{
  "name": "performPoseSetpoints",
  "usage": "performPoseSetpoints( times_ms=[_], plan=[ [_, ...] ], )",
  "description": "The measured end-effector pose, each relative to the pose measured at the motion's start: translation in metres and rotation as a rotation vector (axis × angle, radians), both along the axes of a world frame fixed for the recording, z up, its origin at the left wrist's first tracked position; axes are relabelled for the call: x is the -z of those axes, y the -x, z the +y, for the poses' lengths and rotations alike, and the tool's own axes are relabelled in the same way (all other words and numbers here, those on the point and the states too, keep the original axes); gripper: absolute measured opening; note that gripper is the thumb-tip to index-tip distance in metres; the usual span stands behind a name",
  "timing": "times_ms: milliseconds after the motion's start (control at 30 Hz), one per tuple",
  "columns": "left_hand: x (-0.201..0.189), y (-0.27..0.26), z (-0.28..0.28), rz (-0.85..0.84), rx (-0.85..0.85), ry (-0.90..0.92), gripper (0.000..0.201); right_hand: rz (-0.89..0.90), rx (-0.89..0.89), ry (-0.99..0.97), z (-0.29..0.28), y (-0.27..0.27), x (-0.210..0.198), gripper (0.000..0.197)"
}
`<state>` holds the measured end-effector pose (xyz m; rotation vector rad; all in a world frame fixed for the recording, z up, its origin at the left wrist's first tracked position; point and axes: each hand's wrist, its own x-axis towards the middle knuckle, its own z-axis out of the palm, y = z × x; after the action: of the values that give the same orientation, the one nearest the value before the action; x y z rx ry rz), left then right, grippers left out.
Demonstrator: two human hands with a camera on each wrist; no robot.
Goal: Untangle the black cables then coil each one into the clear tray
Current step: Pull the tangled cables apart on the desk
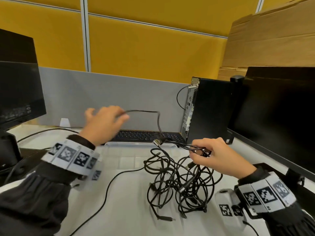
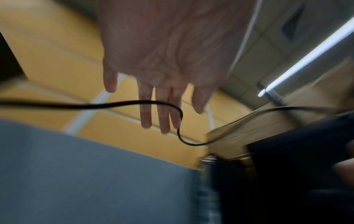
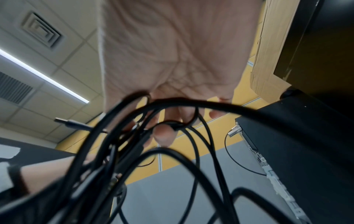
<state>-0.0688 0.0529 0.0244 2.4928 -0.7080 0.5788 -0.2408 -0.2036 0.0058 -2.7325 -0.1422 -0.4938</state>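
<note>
A tangle of black cables (image 1: 179,181) lies on the white desk just in front of the clear tray (image 1: 141,143). My right hand (image 1: 201,154) is raised over the tangle, fingers curled around a bunch of strands (image 3: 178,125) beside a silver USB plug (image 1: 157,142). From that bunch one cable (image 1: 141,111) rises and runs left to my left hand (image 1: 119,116), held high above the tray. In the blurred left wrist view the fingers (image 2: 162,109) are straight and spread. The cable (image 2: 118,104) crosses them and bends down along one finger.
A black keyboard (image 1: 146,136) lies behind the tray, with a desktop tower (image 1: 209,109) to its right. Monitors stand at left (image 1: 17,89) and right (image 1: 279,116). A separate black cord (image 1: 109,184) curves across the desk at left. A white mount (image 1: 225,198) sits near my right wrist.
</note>
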Motion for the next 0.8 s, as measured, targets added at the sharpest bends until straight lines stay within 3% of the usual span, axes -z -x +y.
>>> performPoseSetpoints(
  times_ms=[67, 167, 267, 300, 367, 433, 500, 633, 800],
  plan=[
    [0.008, 0.023, -0.023, 0.055, 0.231, -0.084, 0.047, -0.003, -0.003, -0.012, 0.002, -0.001, 0.000, 0.025],
    [0.016, 0.040, -0.046, -0.044, 0.395, -0.206, 0.058, 0.016, 0.002, -0.020, 0.001, 0.000, 0.001, 0.026],
    [0.017, 0.045, -0.049, -0.135, 0.641, -0.066, 0.057, 0.050, 0.002, -0.022, -0.002, 0.001, 0.003, 0.029],
    [0.017, 0.047, -0.048, -0.191, 0.705, -0.033, 0.045, 0.058, 0.005, -0.032, -0.002, 0.001, 0.003, 0.029],
    [0.018, 0.048, -0.047, -0.177, 0.748, -0.065, 0.018, 0.050, 0.010, -0.052, -0.003, 0.000, 0.004, 0.030],
    [0.019, 0.055, -0.047, 0.005, 0.779, -0.045, 0.033, 0.021, 0.016, -0.069, -0.002, -0.003, 0.005, 0.033],
    [0.014, 0.059, -0.047, 0.219, 0.826, 0.095, 0.031, -0.020, 0.016, -0.097, -0.001, -0.004, 0.006, 0.034],
    [0.003, 0.055, -0.045, 0.237, 0.886, 0.203, 0.033, -0.042, -0.030, -0.074, 0.002, -0.002, 0.003, 0.031],
    [-0.008, 0.045, -0.039, 0.169, 0.705, 0.445, 0.042, -0.048, -0.048, -0.084, 0.006, 0.009, -0.005, 0.032]
  ],
)
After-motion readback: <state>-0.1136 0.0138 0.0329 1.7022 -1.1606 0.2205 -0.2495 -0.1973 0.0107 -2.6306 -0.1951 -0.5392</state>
